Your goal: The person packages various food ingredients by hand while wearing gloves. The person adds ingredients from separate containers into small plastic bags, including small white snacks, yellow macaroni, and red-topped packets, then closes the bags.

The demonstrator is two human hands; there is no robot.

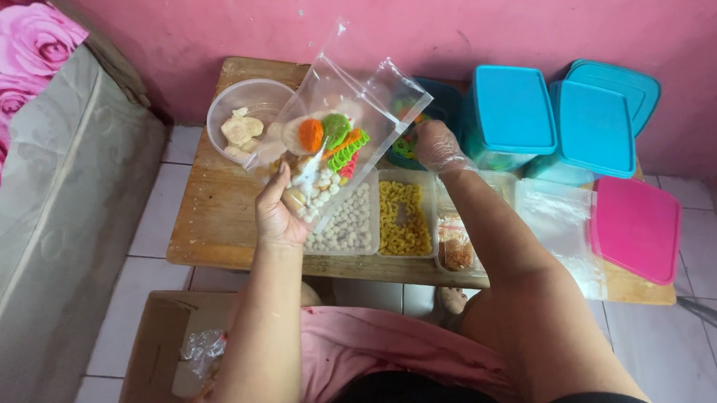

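— Where was the clear plastic bag (336, 127)?

— Held up over the low wooden table (208, 223), tilted, mouth toward the far right. The left hand (278, 212) had its fingers closed on the bag's near left corner. Inside lay pale round pieces, an orange disc and green and orange ridged crackers.

— And the other hand?

— The right hand (438, 147), in a thin clear glove, sat at the bag's open mouth, over a dark tub of coloured pieces (410, 140). I couldn't tell whether it held anything.

— How full?

— Partly; room was left, I'd judge.

— Around it?

— Trays of white pellets (347, 226) and yellow pasta shapes (403, 220) beneath, a round bowl (248, 110) far left, blue-lidded boxes (510, 109) and a pink lid (636, 227) right. Nothing blocked the hands.
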